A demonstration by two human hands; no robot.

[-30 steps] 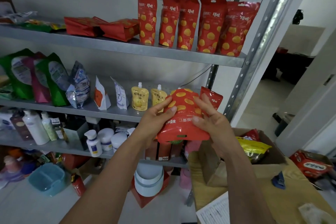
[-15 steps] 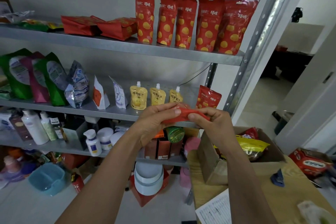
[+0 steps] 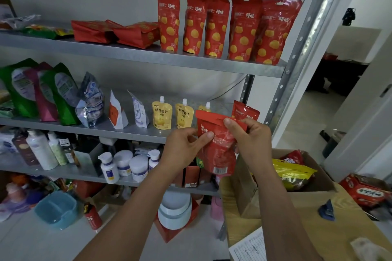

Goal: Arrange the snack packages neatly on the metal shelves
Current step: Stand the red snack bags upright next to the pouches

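Both hands hold one red snack pouch upright in front of the middle metal shelf. My left hand pinches its left side. Fingers of my right hand curl over the pouch's top edge. Just behind it a matching red pouch stands on the middle shelf beside yellow spouted drink pouches. On the top shelf several red pouches with yellow dots stand in a row, and two red bags lie flat to their left.
An open cardboard box with more snack bags sits on a wooden table at the right. Green and pink bags fill the middle shelf's left. Bottles and jars crowd the lower shelf. The shelf's upright post rises right of the pouches.
The red pouch has been turned in my hands from upside down, through edge-on, to upright with its top edge up. Both hands rose slightly toward the middle shelf.
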